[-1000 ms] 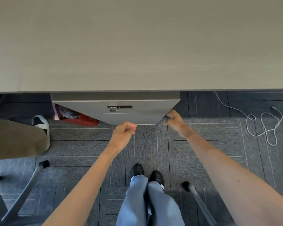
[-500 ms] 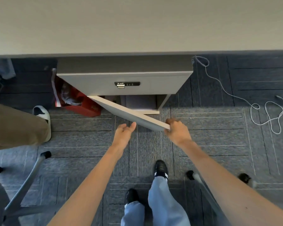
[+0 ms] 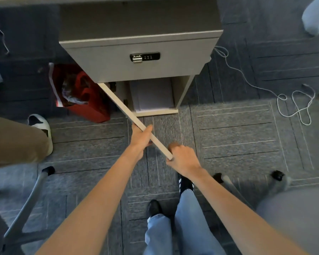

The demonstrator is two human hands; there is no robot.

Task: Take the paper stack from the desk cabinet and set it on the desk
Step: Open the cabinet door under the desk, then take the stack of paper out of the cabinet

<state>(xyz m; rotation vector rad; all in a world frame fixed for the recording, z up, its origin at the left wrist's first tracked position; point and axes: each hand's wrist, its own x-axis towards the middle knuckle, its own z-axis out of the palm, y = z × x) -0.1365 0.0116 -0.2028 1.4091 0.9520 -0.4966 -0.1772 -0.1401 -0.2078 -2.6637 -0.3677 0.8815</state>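
A grey desk cabinet (image 3: 140,41) stands under the desk edge (image 3: 44,0), with a combination lock (image 3: 145,57) on its upper drawer. Its lower door (image 3: 125,111) is swung wide open toward me, seen edge-on. Inside the lower compartment lies a white paper stack (image 3: 152,94). My left hand (image 3: 139,138) is wrapped around the door's top edge at its middle. My right hand (image 3: 182,158) grips the door's free end. Both hands are well in front of the paper stack.
A red bag (image 3: 81,96) sits left of the cabinet. Another person's leg and white shoe (image 3: 39,124) are at the left. A white cable (image 3: 293,102) loops on the carpet at the right. Chair legs (image 3: 26,205) and castors flank my feet.
The door has swung from shut to wide open, exposing the paper stack. My left hand, earlier free, now grips the door edge. The view has tilted down and the desk has slid out of frame.
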